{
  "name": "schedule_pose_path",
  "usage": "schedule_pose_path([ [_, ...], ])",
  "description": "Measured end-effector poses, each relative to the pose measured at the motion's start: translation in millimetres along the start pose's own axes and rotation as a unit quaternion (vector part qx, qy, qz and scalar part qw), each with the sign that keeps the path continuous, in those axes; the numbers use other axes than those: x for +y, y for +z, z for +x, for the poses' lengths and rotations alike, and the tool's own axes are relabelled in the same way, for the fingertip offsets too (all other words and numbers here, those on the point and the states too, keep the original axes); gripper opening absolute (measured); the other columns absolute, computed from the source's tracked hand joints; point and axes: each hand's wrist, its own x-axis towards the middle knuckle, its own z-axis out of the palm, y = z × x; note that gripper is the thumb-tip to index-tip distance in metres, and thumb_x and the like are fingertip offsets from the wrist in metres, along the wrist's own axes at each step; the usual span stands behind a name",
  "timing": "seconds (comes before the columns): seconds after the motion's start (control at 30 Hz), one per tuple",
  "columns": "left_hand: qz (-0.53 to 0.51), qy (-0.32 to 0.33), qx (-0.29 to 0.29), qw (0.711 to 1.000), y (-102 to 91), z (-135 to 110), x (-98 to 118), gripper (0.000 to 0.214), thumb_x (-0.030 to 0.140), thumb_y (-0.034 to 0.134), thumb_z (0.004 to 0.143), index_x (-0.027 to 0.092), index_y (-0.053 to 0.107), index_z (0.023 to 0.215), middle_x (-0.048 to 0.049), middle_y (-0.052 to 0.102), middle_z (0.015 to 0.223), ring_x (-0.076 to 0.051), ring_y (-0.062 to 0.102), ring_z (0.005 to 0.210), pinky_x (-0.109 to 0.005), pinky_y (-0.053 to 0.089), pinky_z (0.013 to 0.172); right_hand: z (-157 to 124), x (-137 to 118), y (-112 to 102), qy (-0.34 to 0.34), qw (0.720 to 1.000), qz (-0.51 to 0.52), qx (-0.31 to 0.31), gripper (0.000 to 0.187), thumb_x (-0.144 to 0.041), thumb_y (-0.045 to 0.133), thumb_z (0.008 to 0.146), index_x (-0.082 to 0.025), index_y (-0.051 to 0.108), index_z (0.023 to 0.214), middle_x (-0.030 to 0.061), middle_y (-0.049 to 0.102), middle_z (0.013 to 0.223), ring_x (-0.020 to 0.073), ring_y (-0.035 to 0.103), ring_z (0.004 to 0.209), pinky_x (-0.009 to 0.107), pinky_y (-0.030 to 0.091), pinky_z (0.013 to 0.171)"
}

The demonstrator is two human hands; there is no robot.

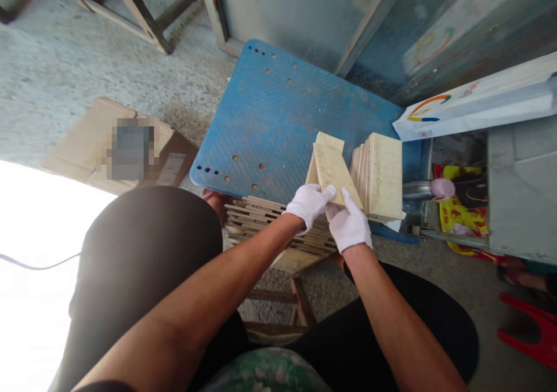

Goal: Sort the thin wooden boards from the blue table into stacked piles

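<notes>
My left hand [308, 202], in a white glove, grips the near end of a pale rectangular wooden panel [338, 174], thumb on top. My right hand [349, 225], gloved alike, is closed on the near right corner of that panel, its thumb along the edge. The panel is tilted above the blue plastic tabletop [278, 119]. Behind and under it shows another pale wooden piece [329, 141]; whether the two touch I cannot tell. Just right of my hands stands a stack of similar panels [385, 174] on edge. The fingers beneath the panel are hidden.
Below the tabletop's near edge lies a pile of thin wooden slats [255, 212]. A cardboard box [174, 142] stands left on the floor. Rightward are a white paper bag [474, 102], a metal-and-pink object [429, 189], a grey surface [522, 195] and a red stool [533, 331].
</notes>
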Motion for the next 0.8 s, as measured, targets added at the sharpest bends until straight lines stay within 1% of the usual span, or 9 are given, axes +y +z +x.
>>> schedule_pose_path([
  [0.1, 0.079, 0.052, -0.073, 0.993, -2.6, -26, 13, 0.042, 0.051, 0.055, 0.087, 0.014, 0.069, 0.073, -0.0083, 0.069, 0.069, -0.018, 0.065, 0.069, -0.029, 0.050, 0.068, -19, -24, -13, -0.009, 0.999, -0.022, 0.021, 0.033, -0.023, 0.063, 0.080, -0.014, 0.062, 0.112, 0.0101, 0.066, 0.120, 0.0194, 0.061, 0.115, 0.034, 0.054, 0.097],
  [0.23, 0.250, 0.109, -0.164, 0.948, -17.2, -66, 34, 0.042, 0.049, 0.057, 0.085, 0.019, 0.065, 0.058, -0.0037, 0.061, 0.057, -0.019, 0.063, 0.068, -0.029, 0.047, 0.072, -55, -56, -43, -0.059, 0.993, -0.093, 0.030, 0.042, -0.018, 0.074, 0.068, -0.017, 0.065, 0.109, 0.0084, 0.066, 0.122, 0.0227, 0.063, 0.113, 0.040, 0.054, 0.096],
  [0.33, 0.340, 0.124, -0.163, 0.918, -32.0, -98, 41, 0.043, 0.049, 0.052, 0.087, 0.020, 0.066, 0.059, -0.0020, 0.057, 0.053, -0.019, 0.061, 0.067, -0.027, 0.044, 0.070, -86, -75, -72, -0.095, 0.978, -0.178, 0.051, 0.051, -0.019, 0.081, 0.061, -0.016, 0.066, 0.109, 0.0113, 0.065, 0.122, 0.0260, 0.066, 0.106, 0.044, 0.055, 0.092],
  [0.43, 0.392, 0.134, -0.144, 0.899, -42.4, -132, 36, 0.043, 0.050, 0.047, 0.090, 0.021, 0.071, 0.069, -0.0025, 0.059, 0.055, -0.018, 0.061, 0.064, -0.026, 0.042, 0.067, -111, -91, -99, -0.073, 0.961, -0.259, 0.058, 0.056, -0.025, 0.084, 0.058, -0.015, 0.068, 0.110, 0.0130, 0.066, 0.120, 0.0286, 0.067, 0.103, 0.046, 0.056, 0.089],
  [0.53, 0.428, 0.149, -0.152, 0.879, -46.4, -160, 24, 0.044, 0.051, 0.043, 0.090, 0.022, 0.074, 0.080, -0.0053, 0.067, 0.067, -0.019, 0.063, 0.067, -0.027, 0.042, 0.067, -126, -107, -113, -0.048, 0.914, -0.404, 0.003, 0.055, -0.037, 0.083, 0.060, -0.015, 0.069, 0.109, 0.0123, 0.068, 0.118, 0.0283, 0.065, 0.107, 0.043, 0.053, 0.094],
  [0.57, 0.440, 0.154, -0.165, 0.869, -47.0, -165, 21, 0.044, 0.050, 0.042, 0.090, 0.022, 0.074, 0.082, -0.0063, 0.069, 0.072, -0.020, 0.063, 0.068, -0.027, 0.043, 0.067, -129, -111, -113, -0.046, 0.874, -0.483, -0.031, 0.054, -0.042, 0.080, 0.063, -0.016, 0.069, 0.109, 0.0117, 0.068, 0.117, 0.0274, 0.064, 0.108, 0.041, 0.051, 0.096],
  [0.6, 0.452, 0.159, -0.181, 0.859, -47.8, -168, 17, 0.043, 0.050, 0.043, 0.090, 0.022, 0.075, 0.084, -0.0070, 0.070, 0.077, -0.020, 0.064, 0.070, -0.027, 0.043, 0.066, -131, -113, -110, -0.045, 0.813, -0.577, -0.060, 0.052, -0.047, 0.077, 0.068, -0.016, 0.069, 0.109, 0.0118, 0.068, 0.116, 0.0267, 0.064, 0.108, 0.040, 0.050, 0.097],
  [0.73, 0.475, 0.159, -0.195, 0.843, -53.1, -160, 5, 0.042, 0.047, 0.040, 0.090, 0.021, 0.074, 0.091, -0.0069, 0.072, 0.087, -0.019, 0.065, 0.075, -0.026, 0.044, 0.068, -136, -99, -81, -0.037, 0.444, -0.887, -0.121, 0.045, -0.055, 0.057, 0.084, -0.015, 0.067, 0.103, 0.0164, 0.070, 0.103, 0.0274, 0.066, 0.098, 0.037, 0.049, 0.088],
  [0.8, 0.496, 0.149, -0.174, 0.838, -55.8, -151, 0, 0.045, 0.045, 0.038, 0.092, 0.019, 0.073, 0.095, -0.0087, 0.073, 0.091, -0.020, 0.066, 0.079, -0.027, 0.045, 0.070, -135, -77, -66, -0.032, 0.330, -0.925, -0.184, 0.043, -0.051, 0.050, 0.089, -0.015, 0.065, 0.106, 0.0166, 0.069, 0.102, 0.0271, 0.067, 0.097, 0.036, 0.048, 0.085],
])
